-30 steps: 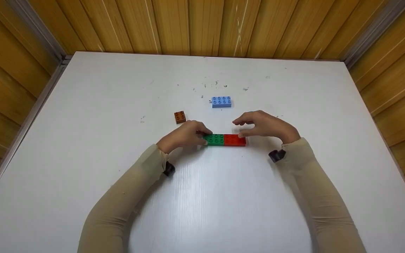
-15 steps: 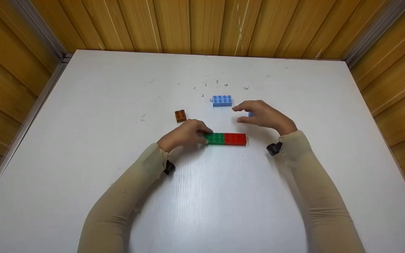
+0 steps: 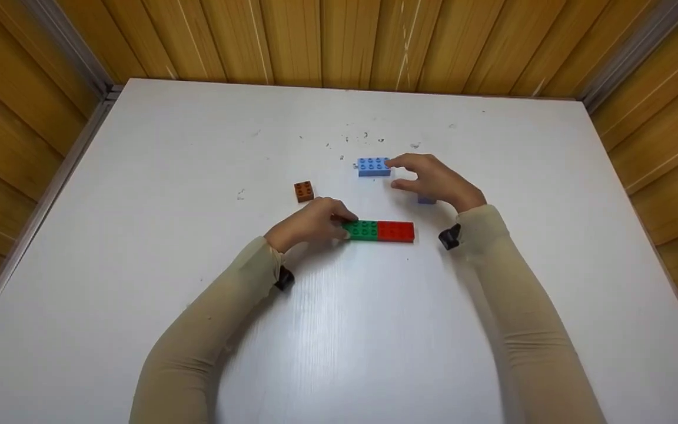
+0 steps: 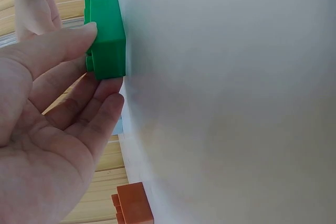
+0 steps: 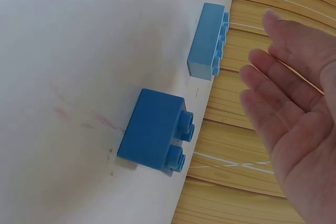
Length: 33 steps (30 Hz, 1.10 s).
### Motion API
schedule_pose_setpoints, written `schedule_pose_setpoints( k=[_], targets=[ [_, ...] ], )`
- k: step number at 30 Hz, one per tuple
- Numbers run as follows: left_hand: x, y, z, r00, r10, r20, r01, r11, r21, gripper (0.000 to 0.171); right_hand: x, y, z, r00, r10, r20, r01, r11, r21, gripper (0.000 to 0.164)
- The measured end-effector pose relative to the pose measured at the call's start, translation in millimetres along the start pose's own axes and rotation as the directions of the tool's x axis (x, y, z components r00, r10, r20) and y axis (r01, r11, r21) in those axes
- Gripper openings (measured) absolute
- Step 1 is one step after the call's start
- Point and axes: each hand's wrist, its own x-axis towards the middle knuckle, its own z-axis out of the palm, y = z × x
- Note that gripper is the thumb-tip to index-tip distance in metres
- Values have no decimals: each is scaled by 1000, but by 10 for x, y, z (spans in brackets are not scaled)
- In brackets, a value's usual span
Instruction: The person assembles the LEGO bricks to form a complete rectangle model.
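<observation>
Two studded plastic bricks are set end to end in one straight row on the white table (image 3: 345,330): a green rectangular plastic brick (image 3: 365,231) and a red rectangular plastic brick (image 3: 396,231). The outer end of the green brick is pinched by the left hand (image 3: 314,224), the thumb being laid on the side nearer the person and the fingers curled round the end and far side. The long axis of the row is pointed straight out from this grip toward the person's right, roughly parallel to the table's far edge, with the studs turned up. The red brick is placed beyond the green one, at the end away from the grip.

The right hand (image 3: 438,179) is held farther out and to the right of that grip, its thumb and fingers parted and nothing gripped. In the head view its fingertips are seen over the corner of a light blue rectangular plastic brick (image 3: 373,167); in the right wrist view they are shown apart from it. The light blue brick's long axis is laid nearly parallel to the row. A darker blue, block-shaped plastic brick (image 5: 152,129) is mostly hidden under the right hand in the head view, between the row and the table's far edge. Just past the left hand's knuckles, on the far side of the grip, a small orange-brown plastic brick (image 3: 303,191) is set slightly askew, studs up.
</observation>
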Motion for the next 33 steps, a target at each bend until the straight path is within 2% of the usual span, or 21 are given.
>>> schedule_pose_setpoints(
  k=[12, 19, 26, 33],
  targets=[
    [4, 6, -14, 1000, 6, 18, -6, 1000, 6, 36, 157, 22, 15, 999, 40, -8, -40, 999, 32, 52],
    [15, 0, -5, 1000, -10, 13, 10, 1000, 2, 36, 242, 34, 9, 998, 61, 8, -61, 998, 13, 52],
    [13, -12, -5, 999, 31, 14, -31, 1000, -1, 35, 303, 44, 14, 998, 61, 14, -62, 998, 4, 53],
    [6, -9, -10, 1000, 21, 11, -21, 1000, -3, 35, 344, 42, 17, 997, 70, 26, -70, 997, -19, 53]
  ],
)
